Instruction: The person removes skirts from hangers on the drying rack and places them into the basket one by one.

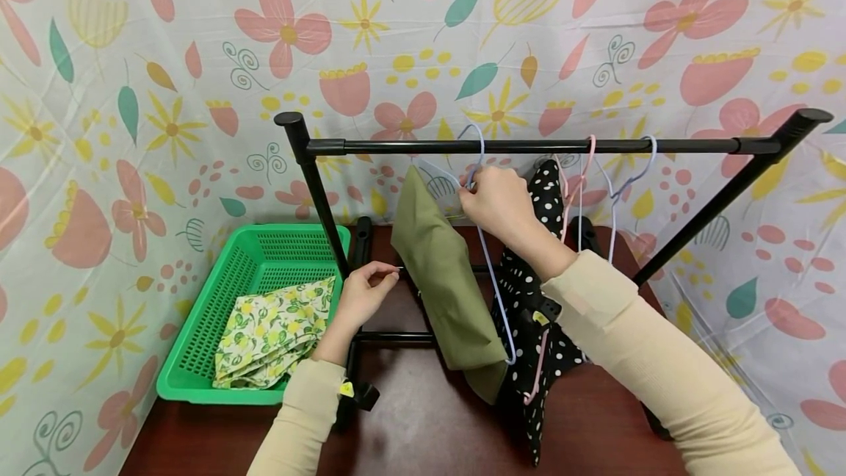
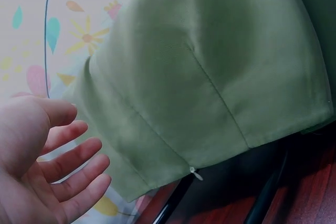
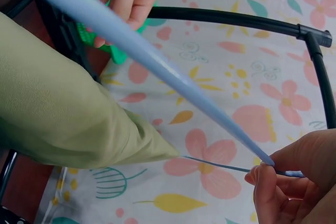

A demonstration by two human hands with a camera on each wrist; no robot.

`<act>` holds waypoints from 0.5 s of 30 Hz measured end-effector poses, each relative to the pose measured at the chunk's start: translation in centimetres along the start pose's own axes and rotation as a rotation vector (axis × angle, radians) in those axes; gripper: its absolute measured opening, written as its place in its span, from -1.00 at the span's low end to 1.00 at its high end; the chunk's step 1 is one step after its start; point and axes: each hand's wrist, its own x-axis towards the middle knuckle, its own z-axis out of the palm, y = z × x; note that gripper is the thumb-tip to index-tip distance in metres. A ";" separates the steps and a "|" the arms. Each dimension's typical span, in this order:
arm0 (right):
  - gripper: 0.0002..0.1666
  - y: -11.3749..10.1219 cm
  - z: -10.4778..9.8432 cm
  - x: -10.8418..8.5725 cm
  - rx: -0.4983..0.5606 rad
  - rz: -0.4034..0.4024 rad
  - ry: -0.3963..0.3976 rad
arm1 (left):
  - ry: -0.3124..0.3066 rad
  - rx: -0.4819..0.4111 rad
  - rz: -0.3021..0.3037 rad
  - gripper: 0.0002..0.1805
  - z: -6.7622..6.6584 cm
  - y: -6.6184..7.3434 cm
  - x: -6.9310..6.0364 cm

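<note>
Blue hanger (image 3: 157, 65) pinched by R fingers (image 3: 265, 190), L fingers (image 2: 76, 156) loose, gap to hem (image 2: 281, 133) of grn cloth (image 2: 163, 93)

Olive cloth (image 2: 220, 72) — cropped in wrist views

Olive garment (image 1: 436, 270): matt woven cloth. Blue hanger (image 3: 173, 80): smooth, plastic-looking, faint sheen. Rack (image 1: 410, 146): smooth tubing, slight gloss. Basket (image 1: 210, 307): perforated plastic. Table (image 1: 410, 402): wood-look, glossy.

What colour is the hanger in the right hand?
The hanger is pale blue, clearest in the right wrist view.
</note>
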 end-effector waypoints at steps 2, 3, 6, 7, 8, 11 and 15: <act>-0.81 0.0 -0.2 0.0 -0.001 -0.002 0.006 | 0.009 -0.007 0.000 -0.87 0.1 -0.1 0.1; -0.81 -0.1 -0.3 0.0 -0.003 -0.002 0.008 | 0.014 -0.013 0.000 -0.87 0.2 -0.2 0.1; -0.81 -0.1 -0.5 -0.1 -0.004 -0.009 0.012 | 0.031 -0.031 0.002 -0.86 0.4 -0.3 0.2; -0.81 -0.1 -0.6 -0.1 -0.005 -0.013 0.011 | 0.037 -0.037 0.004 -0.85 0.4 -0.4 0.2; -0.81 -0.1 -0.7 -0.2 -0.004 -0.017 0.013 | 0.040 -0.046 0.002 -0.85 0.5 -0.5 0.3; -0.79 -0.1 -0.9 -0.2 -0.008 -0.033 0.028 | 0.050 -0.056 -0.007 -0.84 0.7 -0.7 0.4; -0.77 -0.2 -1.2 -0.2 -0.008 -0.047 0.050 | 0.054 -0.054 -0.022 -0.79 1.1 -0.8 0.4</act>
